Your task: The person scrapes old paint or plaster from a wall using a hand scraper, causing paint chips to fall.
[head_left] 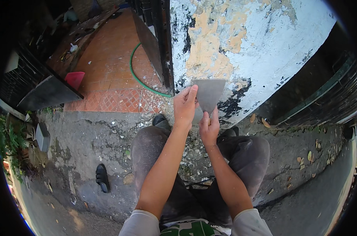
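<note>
Grey steel makes up the scraper blade, a flat fan-shaped sheet with its wide straight edge at 12 o'clock, set against the peeling wall, and its narrow end at 6 o'clock down between the hands; its long axis runs about 12 to 6, leaning a little toward 5. It sits just right of the picture's centre, and its face is dull, matt and unmarked. The left hand grips the blade's left side, fingers curled, thumb and fingertips reaching its upper left corner. The right hand is closed round the narrow lower end, so any handle is hidden. White paint on the wall is flaked off into tan and black patches. At 10 o'clock lies a terracotta tiled floor with a green hose curving across it and a red dustpan beside a dark gate. Toward 8 o'clock a black sandal lies on cracked concrete. Dry leaves are scattered at 4 o'clock. Paint chips litter the ground between the person's knees
</note>
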The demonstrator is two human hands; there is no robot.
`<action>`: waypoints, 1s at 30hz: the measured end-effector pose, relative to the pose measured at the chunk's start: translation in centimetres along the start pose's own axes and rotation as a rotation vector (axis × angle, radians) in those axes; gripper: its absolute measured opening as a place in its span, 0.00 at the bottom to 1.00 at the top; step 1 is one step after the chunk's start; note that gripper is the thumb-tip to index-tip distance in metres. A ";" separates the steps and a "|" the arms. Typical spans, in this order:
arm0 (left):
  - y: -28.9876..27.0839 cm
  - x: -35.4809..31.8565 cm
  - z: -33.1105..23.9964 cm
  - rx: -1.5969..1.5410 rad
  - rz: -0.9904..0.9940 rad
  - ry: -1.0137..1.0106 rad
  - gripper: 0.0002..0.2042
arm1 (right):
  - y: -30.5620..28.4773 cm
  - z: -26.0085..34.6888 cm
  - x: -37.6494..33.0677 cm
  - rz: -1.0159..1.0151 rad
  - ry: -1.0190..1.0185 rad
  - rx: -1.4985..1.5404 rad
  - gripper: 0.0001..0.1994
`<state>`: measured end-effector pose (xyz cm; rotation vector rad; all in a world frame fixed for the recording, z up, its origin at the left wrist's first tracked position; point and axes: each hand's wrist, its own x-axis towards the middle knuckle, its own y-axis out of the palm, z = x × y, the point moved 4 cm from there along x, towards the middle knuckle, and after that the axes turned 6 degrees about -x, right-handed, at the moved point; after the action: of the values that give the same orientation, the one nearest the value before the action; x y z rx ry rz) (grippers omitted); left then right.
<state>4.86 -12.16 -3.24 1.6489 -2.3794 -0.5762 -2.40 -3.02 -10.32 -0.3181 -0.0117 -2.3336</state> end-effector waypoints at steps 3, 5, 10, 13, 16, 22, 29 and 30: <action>-0.1 0.3 -1.4 -0.053 -0.034 0.039 0.15 | 0.7 1.4 1.2 0.001 -0.040 -0.019 0.24; 0.0 0.3 -4.4 -0.051 -0.038 0.121 0.15 | 0.8 4.2 2.2 0.034 -0.189 -0.118 0.21; -1.9 0.8 -4.4 -0.157 0.008 0.187 0.14 | 1.2 5.9 1.0 0.057 -0.299 -0.149 0.19; -2.3 -0.8 -2.4 -0.150 -0.012 0.121 0.17 | -1.5 4.7 -0.4 0.138 -0.296 -0.257 0.16; -0.7 -2.0 0.4 -0.074 0.112 -0.079 0.18 | -6.0 1.7 -1.3 0.183 -0.170 -0.317 0.07; 1.4 -1.5 2.1 -0.143 0.202 -0.123 0.16 | -6.3 2.7 -0.6 0.173 -0.042 -0.191 0.09; 0.1 -1.0 0.9 -0.035 0.173 -0.049 0.15 | -5.0 3.1 -0.5 0.213 -0.036 -0.161 0.09; 0.4 -0.8 0.3 -0.020 0.153 -0.038 0.15 | -4.8 3.7 -0.4 0.218 0.022 -0.100 0.08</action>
<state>4.72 -11.23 -3.31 1.4443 -2.4901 -0.6063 -4.65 1.01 -6.43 -0.3264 0.1445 -2.1248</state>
